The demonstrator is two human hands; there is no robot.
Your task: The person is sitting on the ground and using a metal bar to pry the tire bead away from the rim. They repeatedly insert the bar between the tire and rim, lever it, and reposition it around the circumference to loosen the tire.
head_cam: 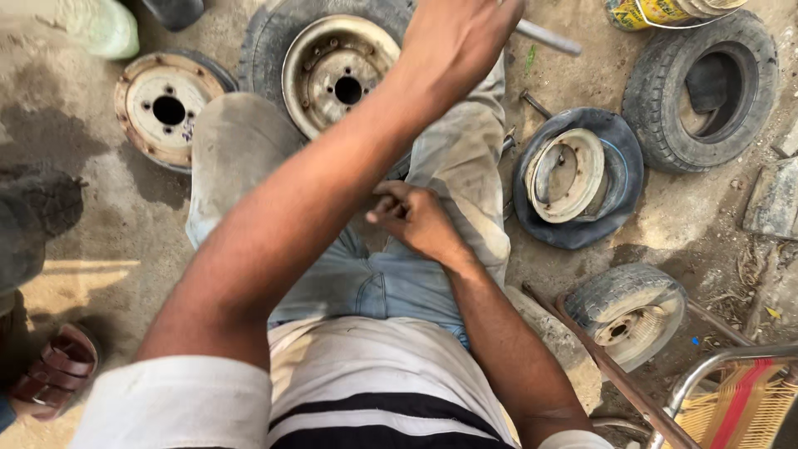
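Head view: left hand (457,41) reaches forward, fingers wrapped tight around a grey metal rod (549,37) above the wheel with steel rim (332,71); right hand (416,218) rests on the trouser leg (461,166), fingers loosely curled, nothing visibly held. Count on the dirt ground (100,216): two bare rims, namely a rusty rim (169,110) at left and a rim inside a slack black tube (573,176) at right. Tyres: three, namely the wheel ahead, an empty tyre (702,91) upper right, and a small wheel (628,312) lower right.
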